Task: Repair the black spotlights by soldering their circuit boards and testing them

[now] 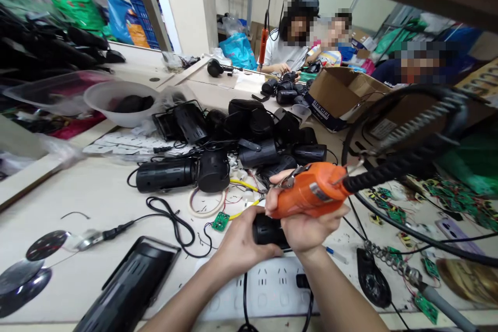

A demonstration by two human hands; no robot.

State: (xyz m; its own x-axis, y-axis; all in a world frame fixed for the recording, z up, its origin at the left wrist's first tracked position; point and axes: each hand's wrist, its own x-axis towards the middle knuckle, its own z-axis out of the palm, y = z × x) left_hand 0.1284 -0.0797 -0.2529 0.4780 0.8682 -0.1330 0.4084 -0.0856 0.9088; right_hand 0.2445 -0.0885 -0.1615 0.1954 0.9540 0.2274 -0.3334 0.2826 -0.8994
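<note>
My right hand (pixel 311 225) is wrapped around an orange electric screwdriver (pixel 311 192), whose black cable sleeve leads off to the upper right. Its tip is hidden behind the tool and my fingers. Below it, my left hand (pixel 239 244) grips a small black cylindrical housing (pixel 268 231) on the bench. A green circuit board (pixel 220 221) lies just left of that hand, near a roll of tape (pixel 193 209) and yellow-handled pliers (pixel 244 184). Under my forearms is a white power strip (pixel 262 290) with a black plug in it. A long black housing (pixel 126 285) rests at lower left.
Black lamp-like housings (pixel 252 124) are heaped ahead, beside a white bowl (pixel 120 98) and a cardboard box (pixel 346 96). Loose circuit boards (pixel 395 212), a coil-sleeved grey-handled tool (pixel 443 303) and hanging cables crowd the right. A co-worker (pixel 286 52) sits across the bench.
</note>
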